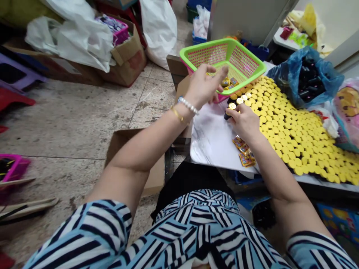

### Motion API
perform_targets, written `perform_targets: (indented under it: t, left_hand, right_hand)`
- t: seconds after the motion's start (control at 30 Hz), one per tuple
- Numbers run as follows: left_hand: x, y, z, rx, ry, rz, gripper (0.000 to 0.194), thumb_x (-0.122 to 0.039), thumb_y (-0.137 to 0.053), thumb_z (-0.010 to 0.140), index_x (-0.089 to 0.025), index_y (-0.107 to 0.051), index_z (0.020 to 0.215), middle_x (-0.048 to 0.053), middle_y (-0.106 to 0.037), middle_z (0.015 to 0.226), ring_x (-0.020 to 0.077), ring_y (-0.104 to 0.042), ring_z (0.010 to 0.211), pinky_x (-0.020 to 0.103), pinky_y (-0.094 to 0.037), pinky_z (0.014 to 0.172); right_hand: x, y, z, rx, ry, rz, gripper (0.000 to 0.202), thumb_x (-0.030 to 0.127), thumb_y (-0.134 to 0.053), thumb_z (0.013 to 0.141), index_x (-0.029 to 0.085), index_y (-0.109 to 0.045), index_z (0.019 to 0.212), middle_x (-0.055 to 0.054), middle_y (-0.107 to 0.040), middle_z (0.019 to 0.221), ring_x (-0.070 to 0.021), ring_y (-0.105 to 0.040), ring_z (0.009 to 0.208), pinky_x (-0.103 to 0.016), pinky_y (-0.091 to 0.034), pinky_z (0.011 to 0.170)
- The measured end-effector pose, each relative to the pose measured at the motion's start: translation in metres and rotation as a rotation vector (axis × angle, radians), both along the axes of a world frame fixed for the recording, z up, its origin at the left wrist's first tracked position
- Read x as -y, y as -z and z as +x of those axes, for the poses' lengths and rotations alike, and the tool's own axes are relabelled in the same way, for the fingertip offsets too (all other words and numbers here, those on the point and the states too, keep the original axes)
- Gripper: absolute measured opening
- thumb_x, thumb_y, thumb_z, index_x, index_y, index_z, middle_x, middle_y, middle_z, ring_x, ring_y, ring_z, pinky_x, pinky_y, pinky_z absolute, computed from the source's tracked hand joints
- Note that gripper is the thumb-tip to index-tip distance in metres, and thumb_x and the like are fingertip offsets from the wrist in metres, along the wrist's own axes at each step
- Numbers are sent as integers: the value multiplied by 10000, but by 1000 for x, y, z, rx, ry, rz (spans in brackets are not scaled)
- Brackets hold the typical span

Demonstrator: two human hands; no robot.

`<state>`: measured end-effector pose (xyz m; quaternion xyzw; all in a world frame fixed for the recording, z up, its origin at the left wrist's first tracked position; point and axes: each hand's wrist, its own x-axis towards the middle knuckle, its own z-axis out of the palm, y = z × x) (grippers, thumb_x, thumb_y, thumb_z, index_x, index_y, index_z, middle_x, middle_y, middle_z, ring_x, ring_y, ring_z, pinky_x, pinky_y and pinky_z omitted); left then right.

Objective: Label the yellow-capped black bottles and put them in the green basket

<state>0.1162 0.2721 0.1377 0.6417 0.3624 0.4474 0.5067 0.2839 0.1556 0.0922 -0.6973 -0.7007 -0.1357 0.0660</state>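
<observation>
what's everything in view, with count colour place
table: one, white, right
yellow discs: many, yellow, on table
gold discs: several, gold, beside those
green basket: one, green, table's far end
pink basket: one, pink, beneath
packets: several, orange, table front
blue bag: one, blue, behind discs
patterned bag: one, multicoloured, far right
cardboard boxes: several, brown, floor
sack: one, white, upper middle
left hand: one, bare, by green basket
right hand: one, bare, at gold discs

Blue striped top (210,224); white beaded bracelet (189,105); gold bangle (177,113).
</observation>
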Motion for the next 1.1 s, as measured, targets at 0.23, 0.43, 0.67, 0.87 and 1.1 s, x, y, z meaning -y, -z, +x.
perform_targets:
  t: [0.23, 0.43, 0.67, 0.87, 1.1]
  left_hand:
    - [129, 77, -25, -347, 294, 417, 90, -238, -692, 926, -168, -718, 877, 49, -733, 831, 156, -662, 751, 283, -488, 729]
    - [139, 94, -37, -392, 251, 355, 114, -237, -685, 928, -167, -764, 885, 46, -751, 811, 152, -645, 718, 279, -469, 709]
    - [133, 87, -34, -310, 169, 36, 235, -403, -759, 854, -173, -785, 895, 39, -766, 782, 132, -635, 636, 239, -462, 622]
    - [129, 85, -43, -249, 129, -99, 356, -500, -734, 851, -156, -776, 930, 47, -758, 764, 101, -587, 489, 217, -442, 522]
    - [137, 83, -43, -259, 179, -149, 357, -507, -727, 852, -157, -769, 904, 27, -725, 704, 103, -596, 499, 206, -444, 512]
  right_hand:
    - [21, -17, 10, -135, -1, 39, 322, 364, -548, 982, 281, -738, 1229, -72, -688, 1160, -220, -598, 945, -316, -360, 684]
    - [84, -3, -3, -93, 256, -135, 323, 404, -553, 995, 220, -816, 956, -78, -727, 878, -180, -585, 712, -318, -268, 604]
    - [94, 32, -5, -179, 304, -58, 277, 362, -580, 981, 201, -799, 929, -77, -745, 901, -178, -609, 729, -316, -254, 586]
    - [101, 33, -4, -158, 259, -16, 285, 398, -611, 964, 198, -771, 1089, -93, -734, 995, -203, -629, 804, -313, -298, 605]
    - [102, 40, -9, -233, 206, 53, 247, 359, -608, 985, 222, -804, 922, -61, -747, 886, -198, -642, 816, -312, -371, 652]
